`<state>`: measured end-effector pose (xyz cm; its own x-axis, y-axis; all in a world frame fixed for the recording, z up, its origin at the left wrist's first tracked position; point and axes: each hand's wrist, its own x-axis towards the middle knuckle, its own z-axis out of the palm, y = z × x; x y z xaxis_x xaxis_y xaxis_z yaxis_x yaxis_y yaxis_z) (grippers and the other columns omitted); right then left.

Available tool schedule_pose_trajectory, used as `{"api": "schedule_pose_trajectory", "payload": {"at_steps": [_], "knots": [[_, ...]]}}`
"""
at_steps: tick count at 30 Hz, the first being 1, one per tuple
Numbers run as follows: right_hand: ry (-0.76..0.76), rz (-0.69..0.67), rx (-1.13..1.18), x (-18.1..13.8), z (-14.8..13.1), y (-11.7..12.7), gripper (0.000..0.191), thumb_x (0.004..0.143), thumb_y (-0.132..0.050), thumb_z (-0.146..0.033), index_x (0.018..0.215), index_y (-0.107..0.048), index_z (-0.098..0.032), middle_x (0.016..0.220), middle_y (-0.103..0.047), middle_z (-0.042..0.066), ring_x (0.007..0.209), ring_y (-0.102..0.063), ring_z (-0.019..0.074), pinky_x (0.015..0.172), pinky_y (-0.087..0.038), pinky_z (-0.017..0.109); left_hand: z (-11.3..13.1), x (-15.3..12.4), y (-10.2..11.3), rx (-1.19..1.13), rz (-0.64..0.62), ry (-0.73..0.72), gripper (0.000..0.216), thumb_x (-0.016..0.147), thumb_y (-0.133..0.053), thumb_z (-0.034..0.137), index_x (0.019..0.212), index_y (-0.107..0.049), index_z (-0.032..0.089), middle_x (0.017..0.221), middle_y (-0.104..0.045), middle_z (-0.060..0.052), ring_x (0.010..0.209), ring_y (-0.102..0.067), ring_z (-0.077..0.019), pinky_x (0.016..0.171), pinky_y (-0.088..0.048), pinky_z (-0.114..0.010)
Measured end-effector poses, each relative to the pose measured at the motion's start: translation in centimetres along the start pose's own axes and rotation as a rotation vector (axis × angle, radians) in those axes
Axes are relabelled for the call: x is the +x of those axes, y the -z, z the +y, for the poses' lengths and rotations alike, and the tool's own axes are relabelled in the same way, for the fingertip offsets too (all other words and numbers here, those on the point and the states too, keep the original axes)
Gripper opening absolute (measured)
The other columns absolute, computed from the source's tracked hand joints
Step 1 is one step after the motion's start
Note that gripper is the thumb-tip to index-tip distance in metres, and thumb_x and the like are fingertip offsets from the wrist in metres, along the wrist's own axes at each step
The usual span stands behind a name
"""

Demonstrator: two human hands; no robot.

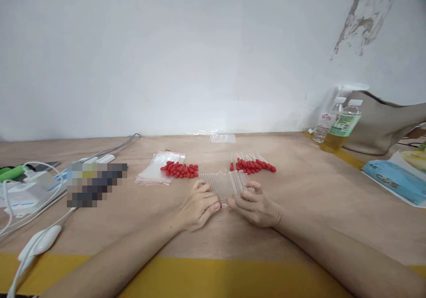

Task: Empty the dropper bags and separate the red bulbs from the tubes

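My left hand [201,205] is closed, with a small red rubber bulb just showing at its thumb tip. My right hand [254,204] pinches a thin clear dropper tube [224,205], whose end meets the red bulb between my hands. Just beyond my fingers lies a row of clear tubes [222,183], side by side. Left of them is a heap of loose red rubber bulbs [179,169]. Behind my right hand lie several droppers [253,164], their red bulbs toward me and their clear tubes pointing away.
Clear plastic bags [155,171] lie stacked under the bulb heap's left side; another bag [222,138] rests by the wall. Cables and a white power strip [28,193] are on the left. Bottles [342,127], a grey bag [379,125] and a blue tissue pack [396,180] stand right.
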<state>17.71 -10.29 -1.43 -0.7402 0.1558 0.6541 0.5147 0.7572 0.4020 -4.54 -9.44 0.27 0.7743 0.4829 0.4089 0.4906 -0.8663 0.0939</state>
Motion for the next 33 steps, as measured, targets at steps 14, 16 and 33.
{"api": "schedule_pose_trajectory", "payload": {"at_steps": [14, 16, 33], "knots": [[-0.566, 0.087, 0.015, -1.3, 3.3, 0.1, 0.021, 0.085, -0.046, -0.022, 0.099, -0.062, -0.022, 0.065, -0.060, 0.001, 0.069, -0.048, 0.0146, 0.078, -0.029, 0.036, -3.2, -1.5, 3.1, 0.021, 0.202, 0.353, 0.032, 0.091, -0.022, 0.029, 0.069, -0.043, 0.019, 0.066, -0.048, -0.001, 0.064, -0.043, -0.0153, 0.065, -0.032, -0.031], [-0.689, 0.029, 0.067, -1.0, 3.5, -0.7, 0.023, 0.085, -0.044, -0.022, 0.099, -0.062, -0.020, 0.069, -0.062, 0.002, 0.070, -0.049, 0.0151, 0.075, -0.028, 0.035, -4.0, -0.7, 4.2, 0.003, 0.215, 0.396, 0.031, 0.090, -0.023, 0.030, 0.074, -0.047, 0.019, 0.072, -0.051, -0.001, 0.070, -0.047, -0.0154, 0.069, -0.035, -0.030], [-0.701, -0.098, 0.208, 0.0, 1.9, -2.6, 0.017, 0.081, -0.048, -0.021, 0.089, -0.062, -0.019, 0.076, -0.061, 0.004, 0.077, -0.052, 0.0166, 0.077, -0.026, 0.033, -16.3, 6.8, 5.0, 0.013, -0.479, 0.712, 0.029, 0.063, -0.057, 0.043, 0.076, -0.066, 0.018, 0.076, -0.067, -0.003, 0.071, -0.057, -0.0182, 0.064, -0.041, -0.024]]}}
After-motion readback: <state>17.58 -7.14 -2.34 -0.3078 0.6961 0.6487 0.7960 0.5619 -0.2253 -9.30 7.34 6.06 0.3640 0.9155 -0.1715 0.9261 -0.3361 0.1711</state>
